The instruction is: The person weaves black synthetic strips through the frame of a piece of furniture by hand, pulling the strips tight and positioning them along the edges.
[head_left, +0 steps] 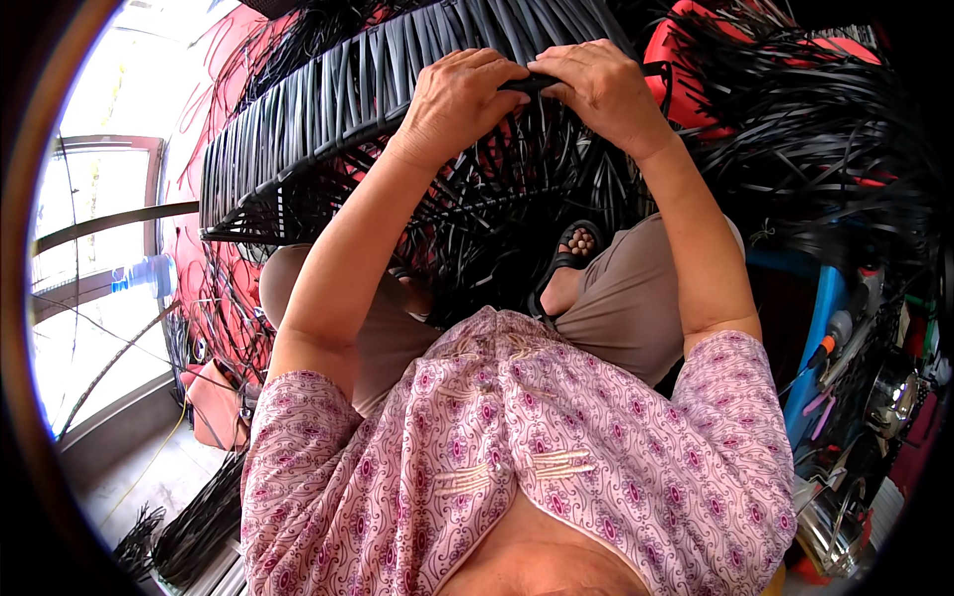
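A large frame [318, 99] wrapped with black flat strips lies across in front of me, its near edge running beneath both hands. My left hand [460, 97] is closed at this edge, thumb and fingers pinching a black strip [532, 83]. Close beside it, my right hand [603, 87] pinches the same strip, thumb underneath and fingers on top. Only a short piece of the strip shows between the two hands. Many loose strip ends [477, 209] hang in a tangle under the frame, above my sandalled feet.
A heap of loose black strips [815, 139] lies over something red [691, 50] at the far right. Nearer stand a blue bin [810, 338], an orange-and-black handled tool [827, 343] and metal pots [835, 526]. A pink bag [214, 405] and a strip bundle [204, 521] are at left.
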